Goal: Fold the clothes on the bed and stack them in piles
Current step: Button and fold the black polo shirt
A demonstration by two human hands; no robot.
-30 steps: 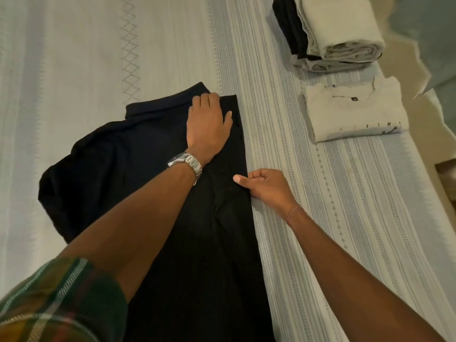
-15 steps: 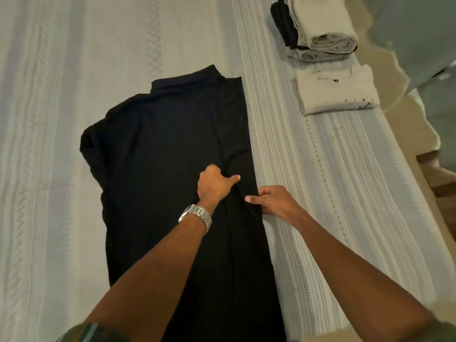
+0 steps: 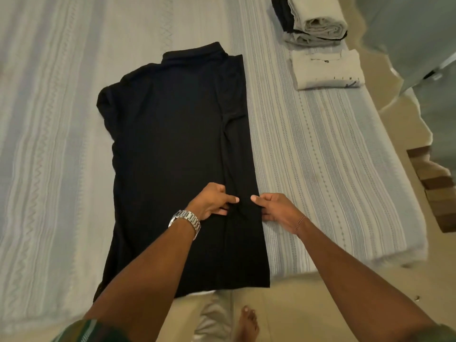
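Lying flat on a pale striped bedspread [image 3: 308, 149], the black shirt [image 3: 172, 149] is collar-away from the camera, with its right side folded in so that edge runs straight. Both hands are down near the shirt's lower right part: the left hand [image 3: 212, 201] pinches a bit of the black fabric between thumb and curled fingers, and the right hand [image 3: 276, 209] grips the folded right edge, thumb on top. There's a metal watch [image 3: 186, 222] on the left wrist and a thin bracelet [image 3: 299, 223] on the right one. Off to the right of the shirt's collar sits a folded white shirt [image 3: 325, 70], and just beyond that a stack of folded clothes [image 3: 313, 21] in grey, cream and black. Below the shirt's hem the bed ends and you get a beige tiled floor [image 3: 308, 304] with a bare foot [image 3: 246, 322] on it.
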